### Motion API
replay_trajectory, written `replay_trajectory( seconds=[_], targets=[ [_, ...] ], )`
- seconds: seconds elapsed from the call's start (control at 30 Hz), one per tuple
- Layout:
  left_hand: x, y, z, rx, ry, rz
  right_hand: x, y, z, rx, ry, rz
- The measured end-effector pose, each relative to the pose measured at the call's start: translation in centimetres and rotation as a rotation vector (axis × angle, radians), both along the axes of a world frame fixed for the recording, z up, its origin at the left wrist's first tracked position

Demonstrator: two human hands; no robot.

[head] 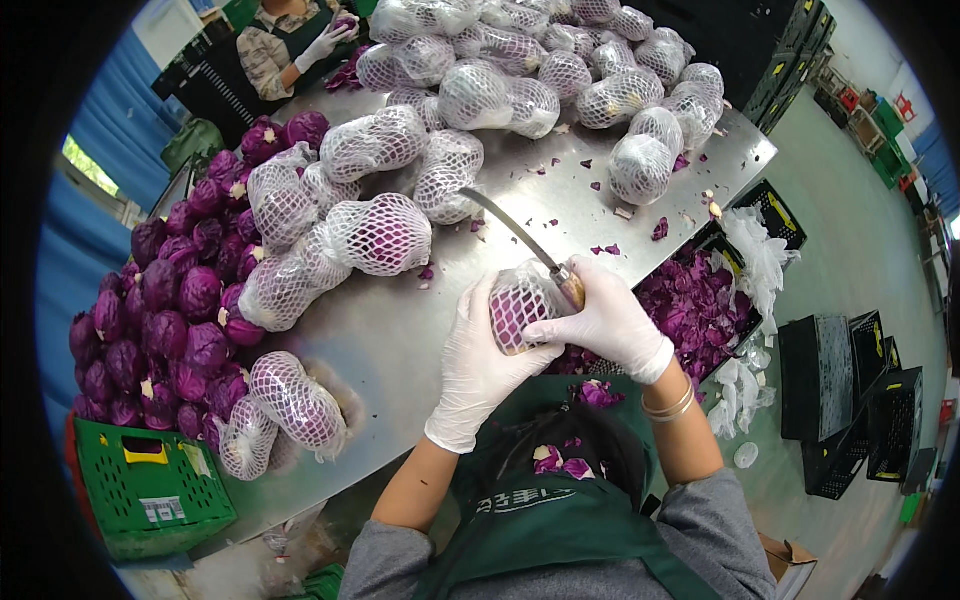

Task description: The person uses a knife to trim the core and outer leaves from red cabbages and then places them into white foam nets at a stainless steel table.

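Observation:
My left hand, in a white glove, grips a purple cabbage in white foam netting and clear plastic from its left and lower side. A curved knife with a wooden handle is held in my gloved right hand, its blade pointing up and left over the metal table. The thumb of that hand also rests on the netted cabbage. Many netted, wrapped cabbages lie left of and beyond my hands. Bare purple cabbages are heaped at the table's left.
Leaf scraps dot the metal table. A black crate of purple leaves and plastic film adjoins its right edge. A green crate is at lower left, black crates are on the floor at right, and a co-worker is at upper left.

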State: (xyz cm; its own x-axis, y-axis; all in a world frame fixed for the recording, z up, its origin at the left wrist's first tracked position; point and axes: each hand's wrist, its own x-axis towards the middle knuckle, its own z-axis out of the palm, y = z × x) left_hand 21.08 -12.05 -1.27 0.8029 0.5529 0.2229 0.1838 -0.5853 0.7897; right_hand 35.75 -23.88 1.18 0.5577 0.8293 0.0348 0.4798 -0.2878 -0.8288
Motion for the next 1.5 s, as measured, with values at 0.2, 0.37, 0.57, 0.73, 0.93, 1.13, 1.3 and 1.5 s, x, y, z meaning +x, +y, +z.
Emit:
replay_trajectory(
  seconds=[0.2, 0.37, 0.57, 0.73, 0.93, 1.13, 1.3, 1.5],
  targets=[
    [0.1, 0.7, -1.6, -0.488, -0.125, -0.126, 2.3, -1.7, -2.1, -0.040, 0.647, 0.122],
    [0.5, 0.4, -1.5, -0.506, -0.139, -0.126, 2.9, -2.0, -3.6, -0.011, 0.491, 0.166],
    [0.9, -0.6, -1.8, -0.302, -0.101, -0.088, 4.3, -3.8, -4.0, -0.129, 0.408, 0.038],
    [1.4, 0.1, -2.8, -0.615, -0.193, -0.224, 2.7, -3.9, -3.0, 0.020, 1.086, 0.008],
    [-0.5, 0.7, -4.7, -1.385, -0.361, -0.201, -1.3, -2.2, -5.3, 0.755, 1.688, 0.268],
    [-0.6, 0.8, -3.6, -1.494, -0.576, -0.120, -3.4, -1.2, -3.4, 0.880, 1.740, 0.139],
    [-0.7, 0.4, -3.3, -1.476, -0.704, -0.095, -3.9, -0.8, -2.8, 0.933, 1.701, 0.111],
    [-2.4, 2.8, -2.1, -0.670, -0.684, -0.209, -0.5, -2.9, -4.9, 0.542, 1.207, 0.074]
  ],
)
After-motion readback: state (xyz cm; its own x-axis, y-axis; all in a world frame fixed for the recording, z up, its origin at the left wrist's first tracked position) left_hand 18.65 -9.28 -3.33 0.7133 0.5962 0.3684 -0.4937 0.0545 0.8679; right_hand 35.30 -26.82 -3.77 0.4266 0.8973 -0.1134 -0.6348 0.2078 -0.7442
